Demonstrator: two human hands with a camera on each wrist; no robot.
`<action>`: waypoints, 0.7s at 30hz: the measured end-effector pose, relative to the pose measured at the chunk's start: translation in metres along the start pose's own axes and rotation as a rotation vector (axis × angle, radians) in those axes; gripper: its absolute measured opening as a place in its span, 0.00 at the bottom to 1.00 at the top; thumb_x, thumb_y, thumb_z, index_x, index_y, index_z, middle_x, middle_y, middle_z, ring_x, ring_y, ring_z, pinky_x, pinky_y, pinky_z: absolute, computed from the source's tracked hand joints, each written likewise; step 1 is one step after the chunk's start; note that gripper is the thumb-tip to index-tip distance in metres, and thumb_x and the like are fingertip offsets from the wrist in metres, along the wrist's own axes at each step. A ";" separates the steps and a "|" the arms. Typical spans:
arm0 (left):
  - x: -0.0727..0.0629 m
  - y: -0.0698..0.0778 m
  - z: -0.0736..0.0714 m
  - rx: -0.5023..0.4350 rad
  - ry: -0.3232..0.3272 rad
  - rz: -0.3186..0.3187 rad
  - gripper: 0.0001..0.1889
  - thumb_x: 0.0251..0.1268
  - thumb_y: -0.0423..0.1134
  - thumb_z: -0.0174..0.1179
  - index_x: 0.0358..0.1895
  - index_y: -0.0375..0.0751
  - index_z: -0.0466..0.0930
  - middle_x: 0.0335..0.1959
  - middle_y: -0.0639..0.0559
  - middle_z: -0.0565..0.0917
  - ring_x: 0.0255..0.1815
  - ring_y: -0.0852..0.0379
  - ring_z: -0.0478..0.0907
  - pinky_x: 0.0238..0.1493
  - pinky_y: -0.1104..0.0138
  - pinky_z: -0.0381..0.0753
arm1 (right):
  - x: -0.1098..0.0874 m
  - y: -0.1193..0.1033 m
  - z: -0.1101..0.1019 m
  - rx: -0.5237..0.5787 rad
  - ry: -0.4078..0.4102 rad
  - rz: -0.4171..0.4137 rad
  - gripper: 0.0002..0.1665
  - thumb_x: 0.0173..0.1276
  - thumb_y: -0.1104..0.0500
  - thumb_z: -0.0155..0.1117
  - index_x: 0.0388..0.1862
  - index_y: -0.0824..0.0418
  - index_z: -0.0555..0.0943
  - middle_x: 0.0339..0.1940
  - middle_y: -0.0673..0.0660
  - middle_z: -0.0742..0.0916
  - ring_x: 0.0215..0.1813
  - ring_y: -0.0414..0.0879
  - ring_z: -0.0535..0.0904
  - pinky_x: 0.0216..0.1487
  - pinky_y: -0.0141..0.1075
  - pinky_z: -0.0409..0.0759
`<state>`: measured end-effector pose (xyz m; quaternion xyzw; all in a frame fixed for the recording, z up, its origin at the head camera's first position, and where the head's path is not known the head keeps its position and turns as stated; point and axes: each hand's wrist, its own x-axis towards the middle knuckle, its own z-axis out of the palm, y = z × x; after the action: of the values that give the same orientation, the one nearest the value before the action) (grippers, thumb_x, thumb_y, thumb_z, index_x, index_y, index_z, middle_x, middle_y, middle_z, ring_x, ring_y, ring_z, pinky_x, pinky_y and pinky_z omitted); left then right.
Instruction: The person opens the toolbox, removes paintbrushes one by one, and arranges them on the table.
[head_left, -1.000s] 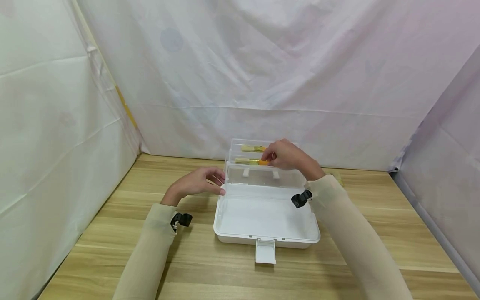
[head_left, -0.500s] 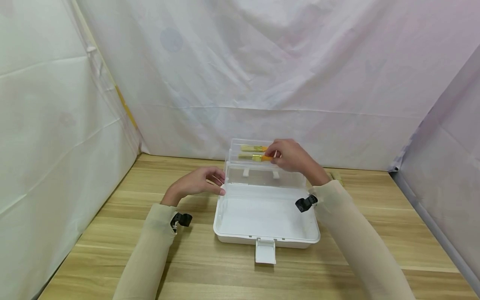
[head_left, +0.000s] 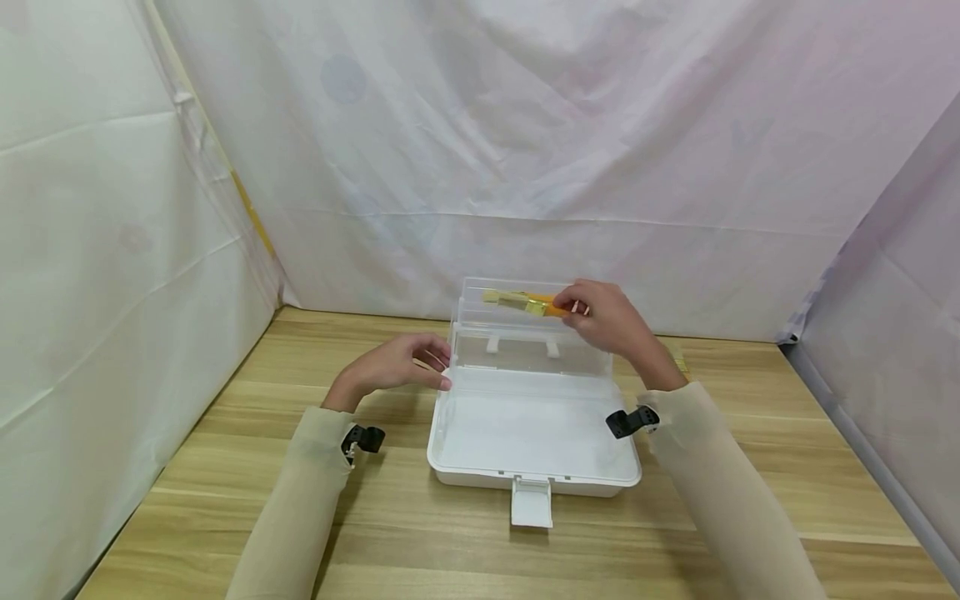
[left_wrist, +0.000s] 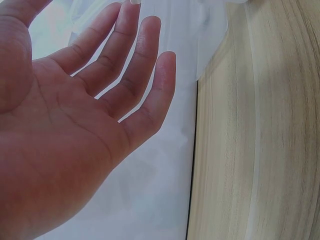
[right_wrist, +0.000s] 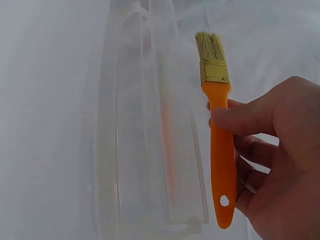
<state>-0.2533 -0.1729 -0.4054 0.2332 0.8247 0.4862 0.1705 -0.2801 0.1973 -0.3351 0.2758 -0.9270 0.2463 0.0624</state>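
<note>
My right hand (head_left: 606,315) pinches a flat paintbrush (right_wrist: 223,150) by its orange handle, thumb on the near face. Its pale bristles and gold ferrule point left, above the raised clear trays (head_left: 480,312) of a white storage box (head_left: 532,429). A second paintbrush (head_left: 540,297) shows behind the held one in the head view, in the rear tray; the right wrist view gives only a blurred orange streak through the plastic. At the box's left rear corner is my left hand (head_left: 393,362), fingers loosely bent, thumb tip at the rim. The left palm (left_wrist: 60,135) holds nothing.
The box stands lidless-side up on a wooden table (head_left: 390,533), its front latch (head_left: 531,502) hanging down. Beyond my right forearm lies a small yellowish object (head_left: 678,357), partly hidden. White cloth (head_left: 525,150) hangs behind and on both sides.
My right hand has lifted the paintbrush out of the clear tray and moved it right and slightly up. The left hand and box have stayed still.
</note>
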 end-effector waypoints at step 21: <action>0.000 0.001 0.000 0.012 0.002 -0.001 0.24 0.66 0.40 0.81 0.61 0.39 0.83 0.57 0.45 0.86 0.62 0.45 0.84 0.66 0.51 0.82 | -0.051 0.019 -0.012 0.168 0.211 0.238 0.14 0.84 0.66 0.62 0.62 0.67 0.84 0.51 0.65 0.87 0.49 0.59 0.82 0.48 0.47 0.81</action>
<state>-0.2529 -0.1723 -0.4048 0.2334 0.8280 0.4813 0.1682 -0.2477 0.2412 -0.3453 0.1409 -0.9177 0.3559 0.1065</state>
